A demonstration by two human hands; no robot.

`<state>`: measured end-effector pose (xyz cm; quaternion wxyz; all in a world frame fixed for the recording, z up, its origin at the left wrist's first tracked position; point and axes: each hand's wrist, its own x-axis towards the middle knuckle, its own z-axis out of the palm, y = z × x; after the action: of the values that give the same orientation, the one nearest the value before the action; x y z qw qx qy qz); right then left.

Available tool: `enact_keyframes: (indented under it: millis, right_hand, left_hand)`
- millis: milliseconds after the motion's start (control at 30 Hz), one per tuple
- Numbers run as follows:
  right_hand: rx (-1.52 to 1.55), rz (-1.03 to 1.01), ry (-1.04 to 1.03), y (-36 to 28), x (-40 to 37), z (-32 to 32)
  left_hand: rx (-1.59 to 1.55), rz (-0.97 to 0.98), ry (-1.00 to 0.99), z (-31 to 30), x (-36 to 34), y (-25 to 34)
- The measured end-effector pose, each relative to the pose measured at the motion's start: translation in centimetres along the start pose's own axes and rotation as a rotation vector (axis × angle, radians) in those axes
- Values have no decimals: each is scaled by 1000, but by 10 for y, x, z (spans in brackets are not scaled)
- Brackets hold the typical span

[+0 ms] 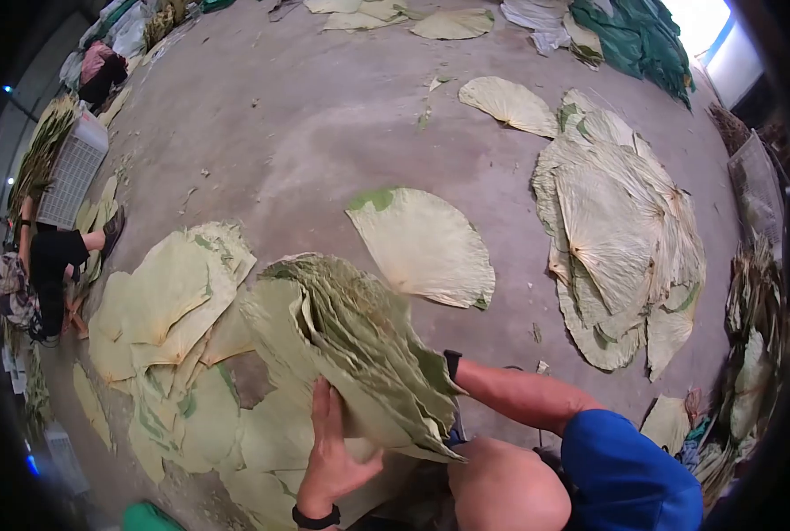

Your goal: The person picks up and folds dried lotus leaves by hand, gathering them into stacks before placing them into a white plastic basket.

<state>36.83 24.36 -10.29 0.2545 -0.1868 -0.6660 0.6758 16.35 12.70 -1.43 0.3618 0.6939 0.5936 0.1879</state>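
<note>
A thick bundle of dried, pale green leaves [359,345] stands on edge in front of me, its layers fanned out. My left hand [331,451] lies against the near face of the bundle, fingers stretched upward and thumb apart. My right forearm reaches in from the right to the bundle's far side, and the leaves and my knee hide that hand. Under and left of the bundle, more flat leaves [169,292] lie overlapping on the floor. A single fan-shaped leaf [426,248] lies just beyond.
A large leaf pile [620,230] lies to the right. At the left, a person [54,265] sits near a white crate [74,168]; another person [103,75] is farther back. Green sheeting [638,44] is at the back right, dried leaf bundles [753,345] along the right edge.
</note>
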Motion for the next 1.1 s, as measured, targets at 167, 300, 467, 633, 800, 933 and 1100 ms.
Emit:
enact_keyframes:
  millis: [167,300,467,633,800,933,1100]
  right_hand:
    - [-25,-16,-13,10,12,-4]
    - [29,-25,14,37,41,19]
    - [171,-7,163,51,40,33]
    - [232,217,309,136,21,58]
    - [277,174,352,147,17,66]
    - [73,105,297,109,21,72]
    - [176,180,111,39,37,80]
  left_hand:
    - [-706,-192,-57,-1,-13,-57]
    - [-2096,-436,363,58,-56,-163]
    - [-818,-317,494,49,21,-95]
    - [-658,-370,402,105,37,-148]
    - [-724,-243,457,112,41,-154]
    - [-1230,-350,315,87,18,-163]
    - [-1225,-320,304,36,-49,-130]
